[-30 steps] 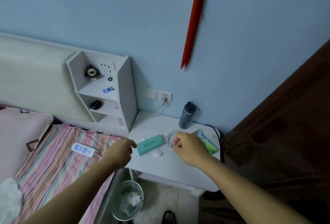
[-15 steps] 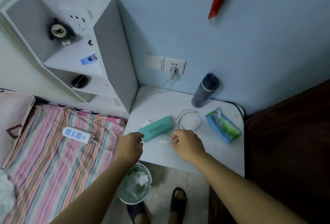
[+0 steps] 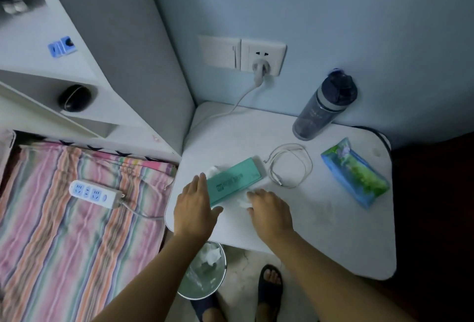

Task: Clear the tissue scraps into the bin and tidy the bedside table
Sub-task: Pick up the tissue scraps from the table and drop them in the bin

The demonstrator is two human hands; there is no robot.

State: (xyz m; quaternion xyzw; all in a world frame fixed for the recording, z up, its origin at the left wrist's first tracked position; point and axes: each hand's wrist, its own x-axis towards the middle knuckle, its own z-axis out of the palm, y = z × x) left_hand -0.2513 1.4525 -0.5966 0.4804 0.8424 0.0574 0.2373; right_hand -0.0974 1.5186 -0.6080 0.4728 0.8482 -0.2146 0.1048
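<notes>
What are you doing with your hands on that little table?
A person is tidying the white bedside table. The left hand lies flat by the end of a teal box, near a tissue scrap peeking out behind it. The right hand is on another tissue scrap beside the box, not yet lifted. The bin on the floor below already has crumpled tissue in it.

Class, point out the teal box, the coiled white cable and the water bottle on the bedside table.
teal box [image 3: 234, 180]: head view, middle of its top face.
coiled white cable [image 3: 306, 167]: head view, right side of loop.
water bottle [image 3: 314, 116]: head view, clear body.
</notes>
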